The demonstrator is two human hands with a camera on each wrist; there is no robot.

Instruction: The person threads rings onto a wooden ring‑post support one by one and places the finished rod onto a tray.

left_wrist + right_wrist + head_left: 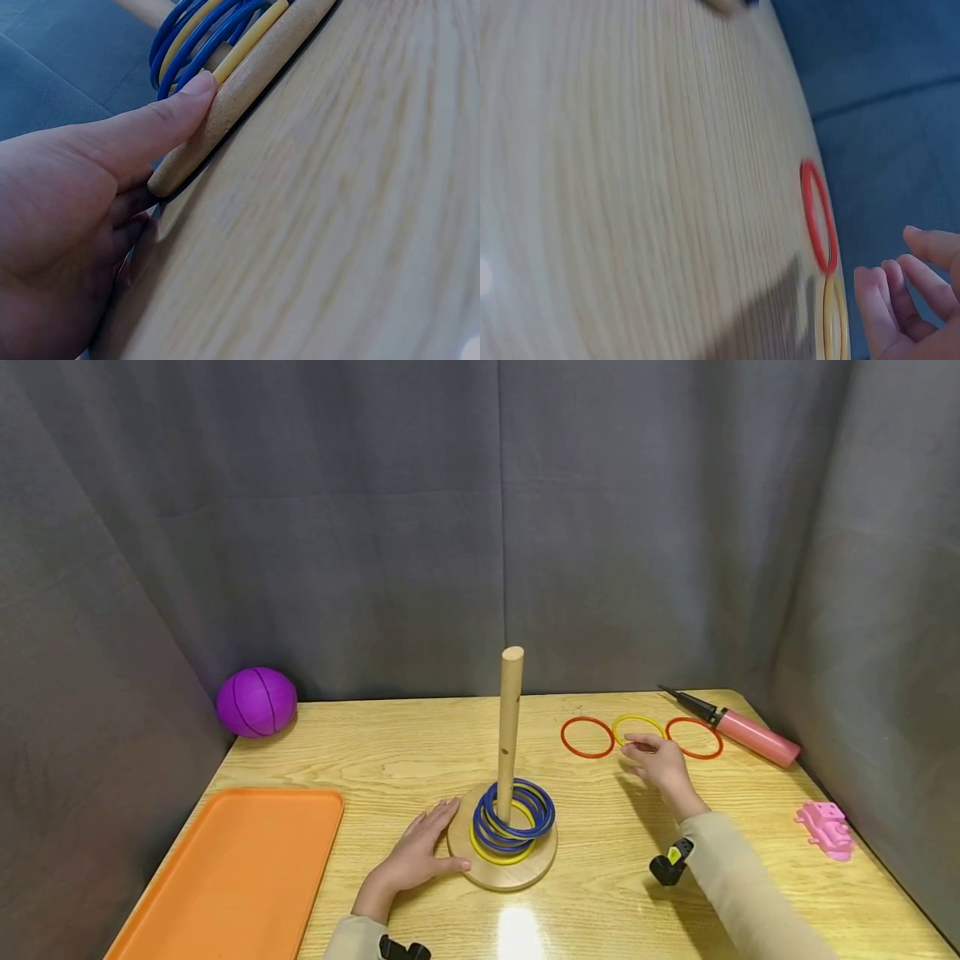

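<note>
My left hand (416, 853) holds the near-left edge of a wooden peg stand (512, 727). In the left wrist view its thumb (169, 112) lies over the rim of the round base (240, 94), while the other fingers are partly hidden beside it. Several blue and yellow rings (542, 795) are stacked loosely around the upright peg. My right hand (660, 767) hovers over the near side of a yellow ring (637, 717), holding nothing. Thumb and fingers stand apart in the right wrist view. Red rings lie on either side, one left (588, 755) and one right (694, 757).
An orange tray (232, 868) lies at the left, with a purple ball (257, 702) behind it. At the back right is a pink and black hand pump (757, 737). A pink toy (825, 829) sits near the table's right edge. Grey curtains (390, 527) surround the table.
</note>
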